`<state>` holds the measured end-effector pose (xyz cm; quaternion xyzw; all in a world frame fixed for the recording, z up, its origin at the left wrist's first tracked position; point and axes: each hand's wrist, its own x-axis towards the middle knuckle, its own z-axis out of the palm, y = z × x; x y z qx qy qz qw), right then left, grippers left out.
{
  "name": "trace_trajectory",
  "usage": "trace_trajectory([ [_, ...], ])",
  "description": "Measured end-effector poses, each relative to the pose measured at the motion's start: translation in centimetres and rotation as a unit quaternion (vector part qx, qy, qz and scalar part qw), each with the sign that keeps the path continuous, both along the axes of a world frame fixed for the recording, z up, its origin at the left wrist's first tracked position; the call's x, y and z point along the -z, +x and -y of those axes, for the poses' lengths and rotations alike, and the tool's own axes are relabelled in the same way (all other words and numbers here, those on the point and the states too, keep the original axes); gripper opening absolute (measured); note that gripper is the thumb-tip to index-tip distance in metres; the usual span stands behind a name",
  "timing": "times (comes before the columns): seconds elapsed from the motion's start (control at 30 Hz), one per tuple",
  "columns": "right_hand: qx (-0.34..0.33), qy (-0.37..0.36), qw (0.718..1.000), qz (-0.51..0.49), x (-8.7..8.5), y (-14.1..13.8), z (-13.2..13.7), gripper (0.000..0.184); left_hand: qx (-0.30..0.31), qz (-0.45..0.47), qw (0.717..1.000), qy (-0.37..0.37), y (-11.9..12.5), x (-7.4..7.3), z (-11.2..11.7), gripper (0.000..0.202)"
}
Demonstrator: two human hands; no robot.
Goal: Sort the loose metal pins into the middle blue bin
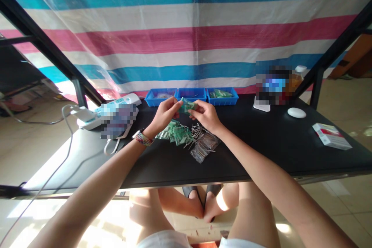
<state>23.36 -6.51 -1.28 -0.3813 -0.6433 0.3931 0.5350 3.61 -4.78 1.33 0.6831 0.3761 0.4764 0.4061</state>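
Both of my hands pinch a small green plastic packet [187,105] above the middle of the table. My left hand [167,111] grips its left side, and my right hand [205,115] has the right side between thumb and fingers. Below them lies a heap of similar green packets [177,133]. Beside the heap, thin metal pins [198,132] are scattered loosely. Clear plastic bags [202,151] lie by the pins, nearer to me. What the held packet contains is too small to make out.
Three blue trays stand along the back: a left tray [151,100], a middle tray [190,91] and a right tray [222,101] with green packets. A power strip [119,102] with cables sits at left. A white mouse [297,112] and a small box [331,136] are at right.
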Motion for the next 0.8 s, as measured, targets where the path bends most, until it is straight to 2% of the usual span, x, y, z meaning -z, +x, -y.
trace_trajectory([
  [0.07,0.059,0.11,0.988,0.093,-0.2,0.5,0.3,0.013,-0.017,-0.007,1.0,0.004,-0.2,0.0,-0.1,0.056],
  [0.1,0.082,0.158,0.975,0.135,-0.4,0.7,0.5,0.013,-0.022,-0.006,1.0,0.003,-0.3,0.0,-0.2,0.061],
  [0.17,0.112,0.223,0.948,0.197,-0.7,1.1,0.9,0.025,-0.017,-0.01,1.0,-0.013,-0.4,-0.1,-0.3,0.067],
  [0.23,0.123,0.251,0.933,0.229,-0.9,1.4,1.2,0.033,0.01,-0.023,0.998,-0.05,-0.4,-0.1,-0.3,0.067],
  [0.33,0.122,0.264,0.926,0.243,-0.8,1.6,1.2,0.035,0.043,-0.023,0.995,-0.092,-0.3,-0.3,-0.1,0.055],
  [0.43,0.129,0.262,0.929,0.229,-0.6,1.9,0.9,0.035,0.054,-0.003,0.993,-0.103,0.0,-0.3,0.2,0.04],
  [0.53,0.133,0.249,0.936,0.21,-0.5,2.0,0.5,0.035,0.059,0.042,0.991,-0.116,0.2,-0.1,0.2,0.04],
  [0.63,0.108,0.231,0.953,0.161,-0.2,1.8,0.1,0.034,0.057,0.067,0.991,-0.104,0.2,0.2,-0.3,0.042],
  [0.7,0.081,0.189,0.975,0.089,0.0,1.4,-0.2,0.031,0.046,0.075,0.992,-0.087,0.0,0.5,-0.8,0.043],
  [0.8,0.016,0.054,0.996,-0.064,0.3,1.0,-0.7,0.038,0.033,0.082,0.994,-0.071,-0.2,0.7,-1.3,0.044],
])
